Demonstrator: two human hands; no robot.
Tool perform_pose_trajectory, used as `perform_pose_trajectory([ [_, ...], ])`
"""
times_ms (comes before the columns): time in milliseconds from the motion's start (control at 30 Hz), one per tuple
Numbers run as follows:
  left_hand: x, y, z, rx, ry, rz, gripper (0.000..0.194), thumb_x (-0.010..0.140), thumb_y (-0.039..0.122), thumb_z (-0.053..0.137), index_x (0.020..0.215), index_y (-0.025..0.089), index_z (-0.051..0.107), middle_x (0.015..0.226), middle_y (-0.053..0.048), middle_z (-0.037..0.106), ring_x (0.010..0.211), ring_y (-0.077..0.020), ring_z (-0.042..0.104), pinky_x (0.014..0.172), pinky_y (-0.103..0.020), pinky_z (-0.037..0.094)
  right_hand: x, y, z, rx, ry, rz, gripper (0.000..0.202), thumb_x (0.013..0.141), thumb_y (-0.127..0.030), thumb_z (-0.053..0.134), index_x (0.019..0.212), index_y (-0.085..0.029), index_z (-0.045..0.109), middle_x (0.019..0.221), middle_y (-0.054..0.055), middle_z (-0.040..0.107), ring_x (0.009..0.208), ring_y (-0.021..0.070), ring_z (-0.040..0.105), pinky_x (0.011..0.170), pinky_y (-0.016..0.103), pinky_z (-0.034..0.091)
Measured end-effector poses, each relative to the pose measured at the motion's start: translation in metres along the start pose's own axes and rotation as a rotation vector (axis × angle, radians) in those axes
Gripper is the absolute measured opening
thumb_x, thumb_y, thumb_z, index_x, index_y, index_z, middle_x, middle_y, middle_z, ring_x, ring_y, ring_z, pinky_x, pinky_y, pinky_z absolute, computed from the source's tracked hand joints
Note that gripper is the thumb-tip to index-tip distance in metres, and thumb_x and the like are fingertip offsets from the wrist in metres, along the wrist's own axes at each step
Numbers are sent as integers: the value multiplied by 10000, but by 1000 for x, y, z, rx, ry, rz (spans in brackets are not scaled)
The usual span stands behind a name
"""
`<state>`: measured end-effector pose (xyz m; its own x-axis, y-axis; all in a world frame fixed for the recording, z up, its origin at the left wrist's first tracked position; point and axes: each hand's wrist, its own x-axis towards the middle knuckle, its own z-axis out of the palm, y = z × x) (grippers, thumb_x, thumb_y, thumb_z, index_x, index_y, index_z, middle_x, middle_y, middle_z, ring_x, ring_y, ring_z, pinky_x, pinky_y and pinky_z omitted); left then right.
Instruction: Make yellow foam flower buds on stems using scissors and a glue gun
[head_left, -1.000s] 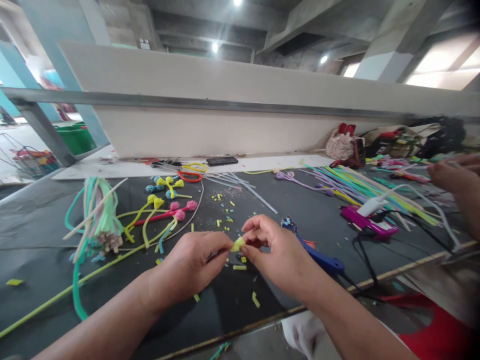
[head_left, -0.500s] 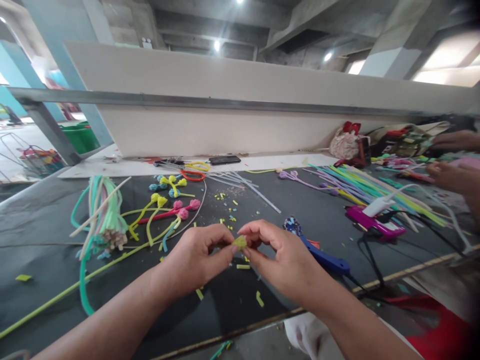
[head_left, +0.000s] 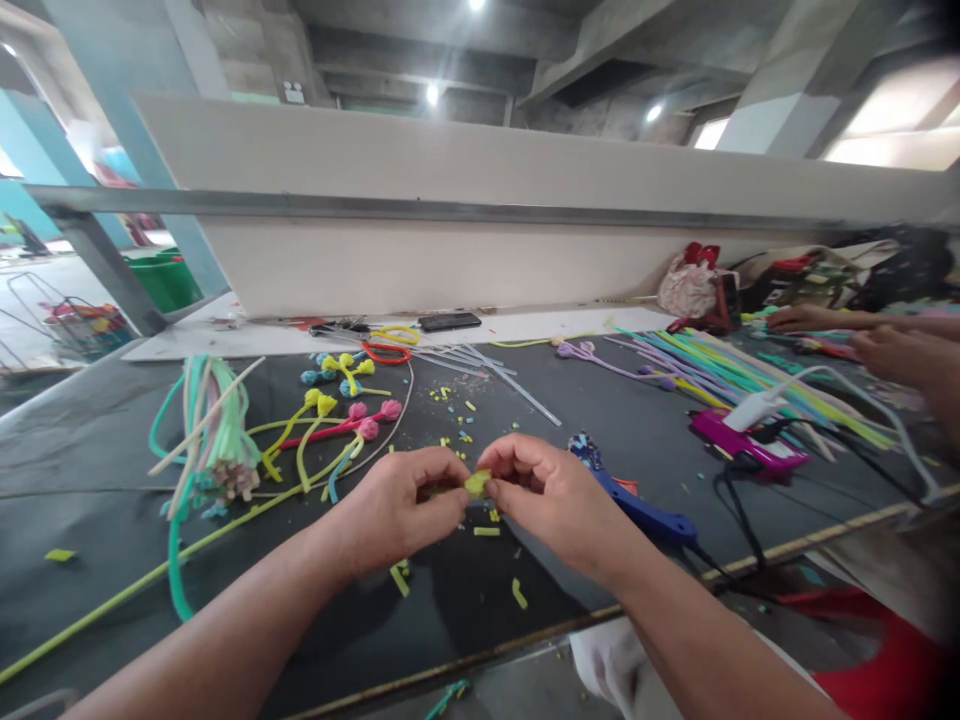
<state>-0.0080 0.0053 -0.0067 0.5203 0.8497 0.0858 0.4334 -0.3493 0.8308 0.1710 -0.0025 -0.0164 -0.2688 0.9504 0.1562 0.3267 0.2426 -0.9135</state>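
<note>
Pinching a yellow piece (head_left: 477, 484) from either side, left fingers (head_left: 444, 511) and right fingers (head_left: 513, 499) probably steady it near scraps (head_left: 487, 532).

Yellow piece (head_left: 477, 484) partly hidden, co-worker's arms (head_left: 926, 368) cropped (right edge)

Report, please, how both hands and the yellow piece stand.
Left hand, right hand: both pinching. Yellow piece: held between them, partly covered. Scraps and blue tool close by, neither blocking the grip.
</note>
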Motion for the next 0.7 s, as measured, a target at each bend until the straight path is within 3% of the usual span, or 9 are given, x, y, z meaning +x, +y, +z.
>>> perform_pose_trajectory([
  [167, 2, -4, 1, -84, -15, -43, 204, 797, 322, 503, 729, 149, 587, 636, 7, 590, 564, -88, 455, 514, -194, 336, 0, 1, 4, 24, 7, 11, 78, 752, -202, 586, 820, -183, 552, 668, -35, 551, 617, 100, 485, 572, 216, 400],
  [367, 1, -8, 1, -100, -13, -92, 189, 793, 283, 498, 672, 159, 573, 620, 7, 613, 542, -86, 453, 500, -197, 317, 3, 0, 4, 13, -19, 53, 53, 737, -198, 590, 733, -178, 541, 640, -39, 540, 580, 91, 477, 542, 214, 382],
  [500, 5, -11, -3, -189, 28, -113, 184, 785, 284, 509, 668, 160, 579, 614, -2, 636, 548, -87, 475, 522, -196, 332, 5, 0, -6, 36, 7, 46, 160, 811, -295, 523, 927, -184, 526, 684, -24, 563, 621, 118, 541, 592, 248, 434],
  [600, 9, -14, -8, -331, 64, -168, 187, 773, 298, 524, 662, 153, 561, 584, 3, 612, 442, -55, 364, 432, -186, 248, 3, 2, -11, -226, 93, -4, 112, 820, -287, 510, 880, -197, 537, 690, -15, 572, 642, 136, 541, 597, 260, 423],
  [700, 11, -16, -10, -536, 68, -226, 195, 761, 325, 544, 674, 151, 525, 570, 9, 588, 395, -36, 269, 385, -181, 163, -2, 7, -9, -547, -31, -68, 44, 775, -174, 558, 753, -206, 578, 700, -13, 605, 654, 141, 544, 602, 260, 392],
])
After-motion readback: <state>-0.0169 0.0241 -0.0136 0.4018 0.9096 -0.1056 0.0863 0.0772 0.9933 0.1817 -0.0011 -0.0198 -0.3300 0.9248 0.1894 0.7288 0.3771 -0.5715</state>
